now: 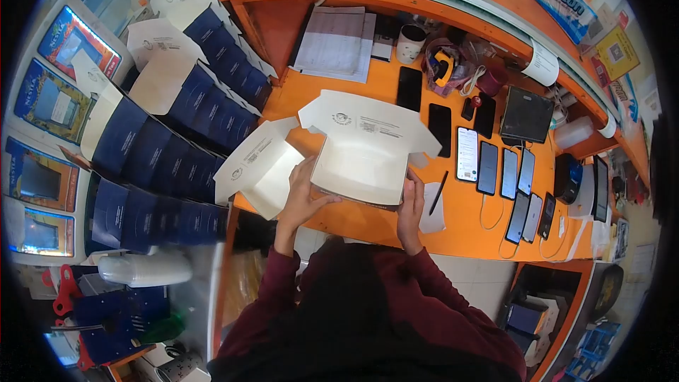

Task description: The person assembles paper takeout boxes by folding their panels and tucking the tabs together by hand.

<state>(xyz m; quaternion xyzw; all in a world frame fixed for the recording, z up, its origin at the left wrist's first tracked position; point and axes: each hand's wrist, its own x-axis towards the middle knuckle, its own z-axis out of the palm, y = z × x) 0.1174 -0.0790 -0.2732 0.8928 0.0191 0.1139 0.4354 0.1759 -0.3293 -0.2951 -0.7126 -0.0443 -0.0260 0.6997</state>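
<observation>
An open paper box (364, 166), white inside with printed text on its raised lid flap, is held between my two hands over the orange desk. My left hand (303, 198) wraps its left side, with the thumb along the near edge. At the right side, my right hand (410, 211) presses its fingers against the box wall. A second open box (265, 173) of the same kind stands just left, tilted and partly behind my left hand. Nested dark blue boxes (152, 155) form several rows farther left.
Several phones (488, 168) lie on the orange desk (332, 223) at the right, some with cables. A black pen (438, 193) rests near a white paper. Behind are papers (334, 42), a cup (410, 44) and a basket (450, 64). Stacked clear containers (145, 269) sit at lower left.
</observation>
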